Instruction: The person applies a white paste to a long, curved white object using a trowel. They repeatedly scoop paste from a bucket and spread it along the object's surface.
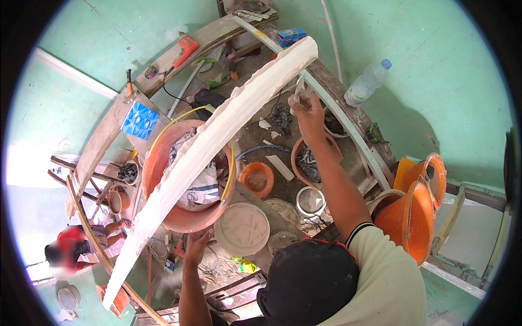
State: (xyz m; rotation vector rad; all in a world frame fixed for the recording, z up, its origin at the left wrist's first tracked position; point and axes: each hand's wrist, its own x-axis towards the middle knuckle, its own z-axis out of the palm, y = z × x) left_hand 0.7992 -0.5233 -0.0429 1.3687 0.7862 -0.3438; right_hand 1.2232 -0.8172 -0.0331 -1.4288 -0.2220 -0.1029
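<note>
A long white plaster moulding slants from upper right to lower left, ragged along its left edge. Near its upper end my right hand pinches a thin, whitish blade-shaped tool, its tip close to the moulding's right edge. Below the moulding sits a big terracotta-coloured basin with printed sacks inside. My left hand is beneath the basin, fingers partly spread, beside the left rim of a white tub of pale wet plaster. Whether it touches the tub I cannot tell.
Orange buckets stand at right, by a metal straightedge and plastic bottle. Among them on the floor are a small orange bowl and white pot. A drill lies on a far plank. Another person is at far left.
</note>
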